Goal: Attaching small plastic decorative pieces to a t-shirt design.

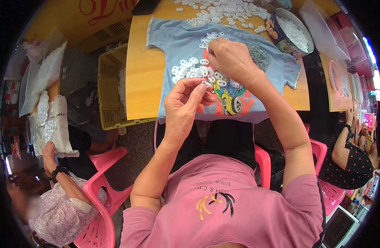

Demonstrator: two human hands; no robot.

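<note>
1. The left hand (183, 99) is raised just over the near part of a blue child's T-shirt. Its thumb and fingertips are pinched together on one small white plastic piece (207, 84).
2. The right hand (235, 60) is held farther forward, above the shirt's printed front, with its fingers curled downward beside more white pieces. Its fingertips are partly hidden, so whether anything is gripped cannot be told.
3. Between and around the hands, oval white pieces with holes are spread. A loose heap (185, 70) is seen to the left, and a small cluster (212, 38) is seen just beyond the right hand's fingers.
4. To the right of the right hand, a pile of small grey metal parts (260, 57) is laid on the shirt.
5. The blue T-shirt (173, 37), printed with a yellow car (231, 103), is spread flat on a wooden table (144, 82).
6. At the table's far side, many more white pieces (235, 16) are scattered. A round tin (282, 44) filled with white pieces is placed at the far right.
7. Left of the table, a yellow crate (111, 118) can be seen.
8. Farther left, a co-worker (68, 206) is seated in a pink plastic chair (101, 165).
</note>
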